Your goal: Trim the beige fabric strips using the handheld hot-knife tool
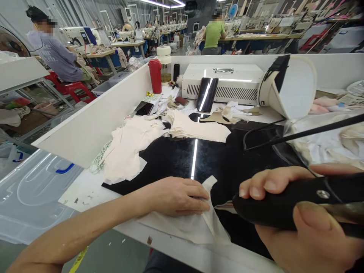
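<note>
My left hand (178, 195) lies flat with fingers together on a cream fabric piece (196, 225) at the near edge of the black glossy work surface (227, 159). My right hand (307, 223) is wrapped round the black handle of a corded cutting tool (287, 201). The tool's metal tip (224, 206) touches the fabric just right of my left fingertips. A black cord (313, 132) runs from the tool up to the right.
Stacks of cream fabric pieces (196, 129) and a loose heap (127, 151) lie further back. A white control box (224, 85), a phone (207, 94), a red bottle (155, 76) and a white lamp (290, 89) stand behind. A white partition (93, 121) borders the left. Other people sit at distant tables.
</note>
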`<action>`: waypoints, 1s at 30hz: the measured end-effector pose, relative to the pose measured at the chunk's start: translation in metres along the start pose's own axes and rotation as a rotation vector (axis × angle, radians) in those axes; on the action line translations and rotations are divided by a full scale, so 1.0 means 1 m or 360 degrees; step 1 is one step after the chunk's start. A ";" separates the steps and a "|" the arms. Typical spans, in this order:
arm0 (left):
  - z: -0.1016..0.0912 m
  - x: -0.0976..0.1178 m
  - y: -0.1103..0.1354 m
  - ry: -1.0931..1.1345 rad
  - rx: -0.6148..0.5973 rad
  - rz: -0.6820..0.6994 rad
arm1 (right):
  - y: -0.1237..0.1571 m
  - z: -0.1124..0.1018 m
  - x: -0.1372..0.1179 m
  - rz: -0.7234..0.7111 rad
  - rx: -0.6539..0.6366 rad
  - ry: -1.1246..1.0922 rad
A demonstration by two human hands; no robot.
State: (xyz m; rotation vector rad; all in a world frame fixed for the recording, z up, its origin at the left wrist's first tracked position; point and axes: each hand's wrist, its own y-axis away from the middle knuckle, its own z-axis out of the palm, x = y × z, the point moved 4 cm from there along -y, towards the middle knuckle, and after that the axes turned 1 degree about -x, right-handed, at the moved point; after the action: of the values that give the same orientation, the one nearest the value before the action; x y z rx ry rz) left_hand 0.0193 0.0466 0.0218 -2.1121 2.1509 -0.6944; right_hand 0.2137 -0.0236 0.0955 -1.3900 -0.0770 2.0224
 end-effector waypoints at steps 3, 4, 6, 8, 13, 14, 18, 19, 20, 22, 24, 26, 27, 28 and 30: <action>0.001 0.000 0.000 -0.0007 0.0005 -0.0010 | -0.002 0.002 0.002 0.0024 -0.0008 -0.0002; 0.001 0.000 0.000 -0.0010 0.0009 -0.0014 | -0.002 0.002 0.003 0.0019 -0.0019 0.0005; 0.000 0.000 0.000 -0.0019 0.0015 -0.0021 | -0.002 0.003 0.003 -0.0014 -0.0035 0.0021; 0.000 0.000 -0.001 -0.0029 0.0033 -0.0022 | -0.002 0.003 0.004 -0.0044 -0.0054 0.0040; -0.001 -0.002 0.000 -0.0048 0.0122 -0.0016 | -0.002 0.006 0.003 -0.0044 -0.0021 0.0140; -0.001 -0.003 0.001 -0.0054 0.0143 -0.0017 | -0.002 0.007 0.003 -0.0041 -0.0014 0.0150; 0.001 0.002 0.003 -0.0071 0.0169 -0.0045 | -0.001 0.007 0.000 -0.0054 -0.0050 0.0112; 0.002 0.005 0.004 -0.0073 0.0162 -0.0060 | -0.001 0.005 -0.002 -0.0057 -0.0048 0.0103; 0.002 0.009 0.005 -0.0081 0.0158 -0.0076 | -0.001 0.003 -0.003 -0.0039 -0.0058 0.0105; 0.002 0.018 0.006 -0.0113 0.0160 -0.0105 | -0.002 -0.002 -0.006 0.0019 -0.0114 0.0114; 0.000 0.025 0.006 -0.0150 0.0153 -0.0128 | -0.002 -0.006 -0.008 0.0078 -0.0202 0.0122; -0.002 0.027 0.006 -0.0159 0.0126 -0.0129 | -0.001 -0.007 -0.009 0.0060 -0.0211 0.0115; -0.003 0.026 0.006 -0.0154 0.0118 -0.0119 | 0.000 -0.007 -0.009 0.0018 -0.0177 0.0104; -0.004 0.025 0.006 -0.0146 0.0109 -0.0107 | 0.001 -0.006 -0.008 -0.0009 -0.0156 0.0099; -0.006 0.022 0.006 -0.0137 0.0092 -0.0092 | 0.002 -0.003 -0.005 -0.0060 -0.0126 0.0083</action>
State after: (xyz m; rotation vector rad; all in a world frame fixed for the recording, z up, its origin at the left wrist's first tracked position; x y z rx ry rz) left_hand 0.0101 0.0266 0.0313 -2.1409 2.0094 -0.6494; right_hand 0.2168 -0.0287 0.0978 -1.4783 -0.1608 1.9696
